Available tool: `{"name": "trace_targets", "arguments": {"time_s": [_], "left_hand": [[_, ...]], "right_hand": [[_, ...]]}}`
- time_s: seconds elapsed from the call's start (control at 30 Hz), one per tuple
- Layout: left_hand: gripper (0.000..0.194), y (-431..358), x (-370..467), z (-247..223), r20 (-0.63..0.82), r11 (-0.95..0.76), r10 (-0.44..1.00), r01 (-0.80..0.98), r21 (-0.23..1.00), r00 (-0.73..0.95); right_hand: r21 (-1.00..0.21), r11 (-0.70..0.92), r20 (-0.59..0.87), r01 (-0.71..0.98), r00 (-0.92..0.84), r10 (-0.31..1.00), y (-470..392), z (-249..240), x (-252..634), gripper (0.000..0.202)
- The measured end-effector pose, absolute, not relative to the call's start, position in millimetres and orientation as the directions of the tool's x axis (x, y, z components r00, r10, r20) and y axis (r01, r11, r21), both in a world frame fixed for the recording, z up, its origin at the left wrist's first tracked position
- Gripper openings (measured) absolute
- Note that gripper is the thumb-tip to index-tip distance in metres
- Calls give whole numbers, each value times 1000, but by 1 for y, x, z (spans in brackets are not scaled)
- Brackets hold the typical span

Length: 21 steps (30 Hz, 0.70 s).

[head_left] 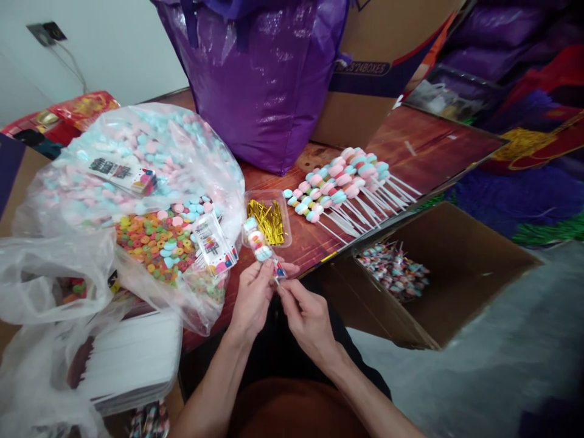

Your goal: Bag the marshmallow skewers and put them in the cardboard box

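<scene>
A candy skewer (258, 241) in a clear printed wrapper is held up in front of me, its pastel sweets pointing away. My left hand (256, 292) pinches the wrapper's lower part between thumb and fingers. Close beside it, the fingertips of my right hand (309, 316) are pressed together on the lower end of the skewer, at the stick. Just beyond the skewer's tip is a clear plastic tub (285, 234) of gold twist ties (269, 220). Several unwrapped candy skewers (337, 182) lie in a row to the right, white sticks toward the table edge.
A large clear bag of pastel candies (150, 146) fills the left, with ring gummies (150, 240) and printed wrappers (212, 240) on it. A purple bag (255, 79) stands behind. Below the table's right edge, a cardboard box (474, 274) holds wrapped skewers (396, 271). White sticks (132, 353) lie lower left.
</scene>
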State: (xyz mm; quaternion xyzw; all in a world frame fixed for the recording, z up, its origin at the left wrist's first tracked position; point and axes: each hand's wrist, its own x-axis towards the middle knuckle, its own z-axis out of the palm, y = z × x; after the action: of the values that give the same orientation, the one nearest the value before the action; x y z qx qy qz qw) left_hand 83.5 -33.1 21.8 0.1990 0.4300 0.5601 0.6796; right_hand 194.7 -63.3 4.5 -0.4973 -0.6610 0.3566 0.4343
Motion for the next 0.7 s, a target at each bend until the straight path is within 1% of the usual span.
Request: {"name": "trace_targets", "arguments": {"time_s": [0.17, 0.23, 0.33, 0.4, 0.47, 0.53, 0.57, 0.6, 0.63, 0.67, 0.7], "left_hand": [[24, -42, 83, 20, -254, 175, 963, -508, 844, -91], [23, -43, 81, 21, -244, 162, 965, -518, 840, -93], [25, -44, 78, 21, -244, 144, 963, -550, 822, -113], [26, -45, 76, 21, -237, 143, 966, -546, 825, -106], [29, -47, 71, 23, -232, 164, 972, -560, 812, -50], [29, -49, 64, 27, -236, 199, 972, -603, 773, 17], [27, -49, 59, 28, -240, 210, 970, -628, 749, 37], [24, -49, 55, 30, -243, 206, 969, -653, 728, 35], [21, -48, 51, 31, -240, 178, 971, -678, 713, 3], [19, -47, 48, 32, -226, 122, 972, -701, 703, -57], [21, -45, 45, 32, -207, 49, 969, -715, 698, -135]], "right_hand": [[-943, 192, 155, 272, -152, 976, -59, 10, 190, 23], [-959, 143, 107, 243, -158, 982, -56, 14, 189, 24], [-983, 61, 31, 172, -169, 985, -50, 19, 187, 12], [-997, -8, -22, 79, -167, 986, -45, 22, 182, 18], [-991, -121, -109, -59, -177, 978, -42, 24, 176, 33], [-950, -261, -212, -171, -262, 942, -39, 28, 171, 41], [-935, -310, -239, -171, -342, 909, -37, 31, 170, 41], [-942, -316, -239, -116, -431, 870, -34, 35, 170, 41], [-966, -257, -216, -11, -505, 835, -29, 40, 171, 39], [-982, -138, -185, 127, -557, 809, -22, 45, 172, 38], [-959, 19, -154, 282, -576, 803, -13, 51, 173, 35]]}}
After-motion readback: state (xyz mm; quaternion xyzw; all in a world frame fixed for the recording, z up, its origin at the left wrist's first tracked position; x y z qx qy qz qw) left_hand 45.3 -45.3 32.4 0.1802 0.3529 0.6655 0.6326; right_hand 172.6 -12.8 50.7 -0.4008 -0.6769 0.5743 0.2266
